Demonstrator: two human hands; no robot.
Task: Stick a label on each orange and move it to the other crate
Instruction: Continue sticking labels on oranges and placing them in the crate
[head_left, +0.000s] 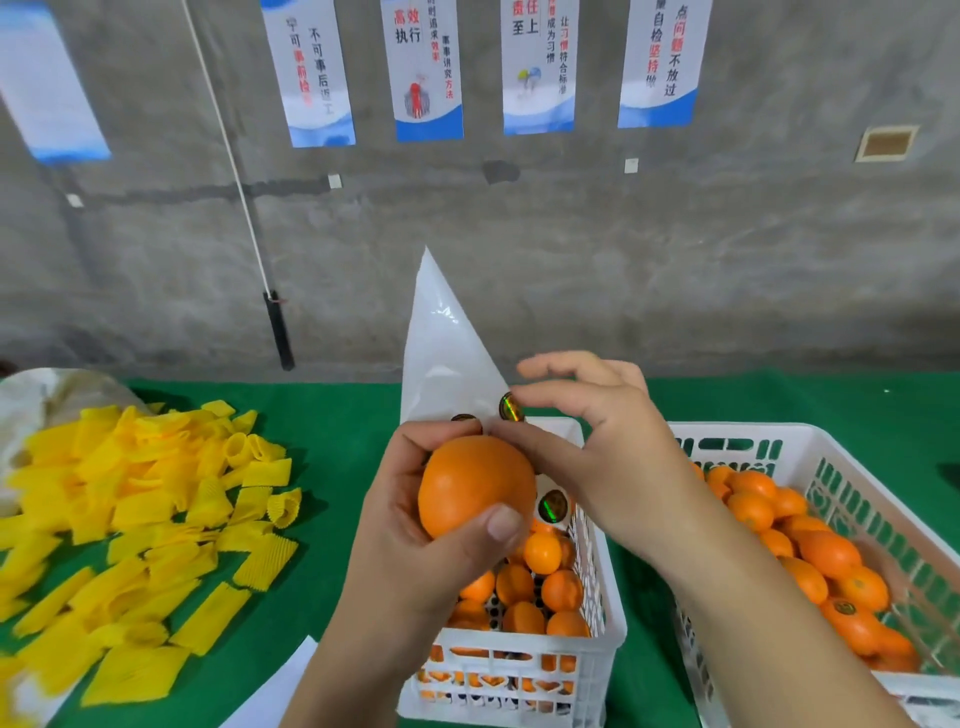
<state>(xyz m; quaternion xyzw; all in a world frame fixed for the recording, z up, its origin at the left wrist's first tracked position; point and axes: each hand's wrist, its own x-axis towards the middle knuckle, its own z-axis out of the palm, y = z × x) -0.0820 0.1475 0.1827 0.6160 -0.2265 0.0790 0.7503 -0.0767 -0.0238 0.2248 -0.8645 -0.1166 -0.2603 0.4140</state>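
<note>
My left hand (410, 525) holds an orange (475, 486) above the near white crate (597, 631), together with a white label backing sheet (447, 353) that stands up behind the fruit. My right hand (602, 441) pinches a round holographic label (510, 405) at the sheet's edge, between thumb and forefinger. Another label (551, 505) shows on the sheet just right of the orange. The near crate holds several oranges. A second white crate (810, 441) to the right also holds several oranges, one with a label (845, 607) on it.
A heap of yellow foam fruit sleeves (135, 525) covers the green tablecloth (332, 415) on the left. A white paper sheet (280, 686) lies at the front edge. A grey wall with posters (426, 73) stands behind the table.
</note>
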